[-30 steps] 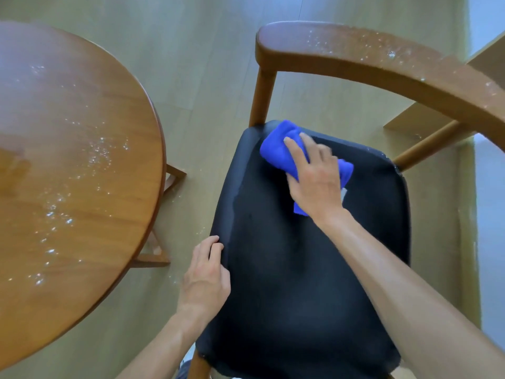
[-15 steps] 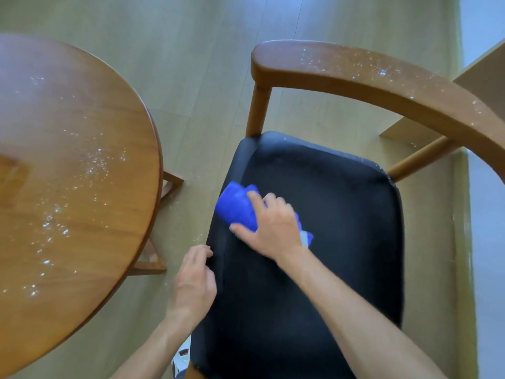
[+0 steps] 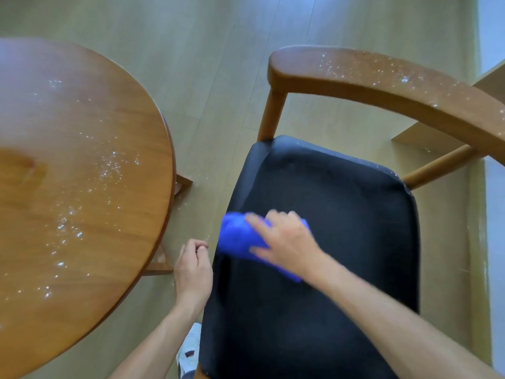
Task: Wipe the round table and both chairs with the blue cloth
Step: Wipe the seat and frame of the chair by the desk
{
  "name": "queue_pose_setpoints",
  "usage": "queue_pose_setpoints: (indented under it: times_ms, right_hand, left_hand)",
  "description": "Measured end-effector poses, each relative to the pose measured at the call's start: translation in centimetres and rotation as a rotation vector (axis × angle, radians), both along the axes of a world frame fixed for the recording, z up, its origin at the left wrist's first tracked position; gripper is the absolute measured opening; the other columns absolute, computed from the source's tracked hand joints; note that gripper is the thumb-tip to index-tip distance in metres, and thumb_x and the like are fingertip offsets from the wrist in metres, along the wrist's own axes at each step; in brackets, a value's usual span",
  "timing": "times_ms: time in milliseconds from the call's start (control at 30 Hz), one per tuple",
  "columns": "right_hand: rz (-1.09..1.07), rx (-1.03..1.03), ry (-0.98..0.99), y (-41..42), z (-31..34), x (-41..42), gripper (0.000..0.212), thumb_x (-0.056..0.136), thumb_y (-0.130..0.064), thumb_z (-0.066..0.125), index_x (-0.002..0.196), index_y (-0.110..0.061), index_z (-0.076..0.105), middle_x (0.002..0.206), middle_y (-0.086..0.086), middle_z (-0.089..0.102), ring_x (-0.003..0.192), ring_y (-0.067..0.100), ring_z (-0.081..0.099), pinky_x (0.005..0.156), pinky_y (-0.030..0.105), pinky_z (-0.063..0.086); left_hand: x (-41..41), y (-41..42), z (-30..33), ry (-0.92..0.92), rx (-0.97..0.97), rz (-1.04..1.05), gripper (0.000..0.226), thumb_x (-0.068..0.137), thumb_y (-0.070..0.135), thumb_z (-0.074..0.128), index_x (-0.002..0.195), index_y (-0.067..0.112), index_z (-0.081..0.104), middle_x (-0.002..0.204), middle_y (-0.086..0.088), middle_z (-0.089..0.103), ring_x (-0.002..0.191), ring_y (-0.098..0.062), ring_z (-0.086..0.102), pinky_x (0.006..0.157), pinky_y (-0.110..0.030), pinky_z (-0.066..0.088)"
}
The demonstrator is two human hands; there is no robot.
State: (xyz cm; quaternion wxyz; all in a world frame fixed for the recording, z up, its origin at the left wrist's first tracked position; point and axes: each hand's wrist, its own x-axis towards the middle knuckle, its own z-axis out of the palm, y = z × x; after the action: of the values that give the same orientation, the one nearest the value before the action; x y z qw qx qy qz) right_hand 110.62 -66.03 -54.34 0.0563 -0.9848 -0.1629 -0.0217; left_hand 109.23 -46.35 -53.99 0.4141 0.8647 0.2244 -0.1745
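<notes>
A wooden chair with a black padded seat (image 3: 341, 214) stands in front of me. Its curved wooden backrest (image 3: 382, 83) is speckled with white crumbs. My right hand (image 3: 284, 242) presses the bunched blue cloth (image 3: 237, 236) onto the seat's left edge, fingers spread over it, blurred by motion. My left hand (image 3: 192, 266) hangs just off the seat's left side with loosely curled fingers and holds nothing. The round wooden table (image 3: 68, 187) on the left carries scattered white crumbs.
Pale wood-look floor (image 3: 213, 77) lies between table and chair. A table leg brace (image 3: 183, 184) juts out under the table's edge. A light wooden piece of furniture (image 3: 426, 132) stands behind the chair at right. My white shoe (image 3: 190, 348) shows below.
My right hand has swept the blue cloth from the seat's back left corner forward to its left edge. My left hand has come off the seat edge and curled.
</notes>
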Motion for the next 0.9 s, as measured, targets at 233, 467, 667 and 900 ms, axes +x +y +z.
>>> queue_pose_setpoints:
  times_ms: [233, 467, 667, 900]
  right_hand:
    - [-0.704, 0.097, 0.088, -4.4, -0.3, 6.2, 0.062, 0.091, -0.049, 0.053, 0.141, -0.016, 0.037, 0.105, 0.016, 0.054, 0.085, 0.036, 0.057, 0.076, 0.041, 0.041]
    - [-0.053, 0.154, 0.249, 3.2, 1.8, -11.3, 0.053, 0.057, -0.046, 0.079, 0.104, -0.023, 0.07, 0.065, -0.002, 0.051, 0.046, 0.018, 0.044, 0.046, 0.023, 0.033]
    - [0.01, 0.064, 0.253, -3.6, 1.0, -10.6, 0.054, 0.066, -0.048, 0.077, 0.116, -0.031, 0.065, 0.074, -0.005, 0.052, 0.054, 0.016, 0.046, 0.052, 0.024, 0.04]
    - [-1.293, 0.369, 0.169, -17.2, 1.1, -4.4, 0.059, 0.09, -0.043, 0.055, 0.141, -0.024, 0.033, 0.119, 0.014, 0.052, 0.104, 0.04, 0.054, 0.086, 0.044, 0.043]
  left_hand:
    - [-1.4, 0.5, -0.4, 0.011, 0.039, -0.048, 0.015, 0.099, 0.019, 0.04, 0.096, 0.019, 0.055, 0.101, 0.0, 0.057, 0.099, -0.02, 0.052, 0.09, -0.042, 0.046]
    - [0.0, 0.2, 1.1, -0.062, 0.062, -0.116, 0.012, 0.097, 0.011, 0.042, 0.098, 0.013, 0.054, 0.101, -0.005, 0.054, 0.1, -0.024, 0.05, 0.086, -0.035, 0.039]
    - [1.6, -3.3, 1.5, -0.197, 0.219, -0.641, 0.037, 0.097, 0.021, 0.043, 0.133, 0.013, 0.047, 0.143, 0.0, 0.038, 0.134, -0.014, 0.03, 0.109, -0.03, 0.029]
    - [2.1, -6.3, -0.6, -0.301, 0.48, -1.019, 0.056, 0.097, 0.035, 0.031, 0.149, 0.014, 0.029, 0.158, -0.012, 0.017, 0.147, -0.031, 0.011, 0.118, -0.047, 0.015]
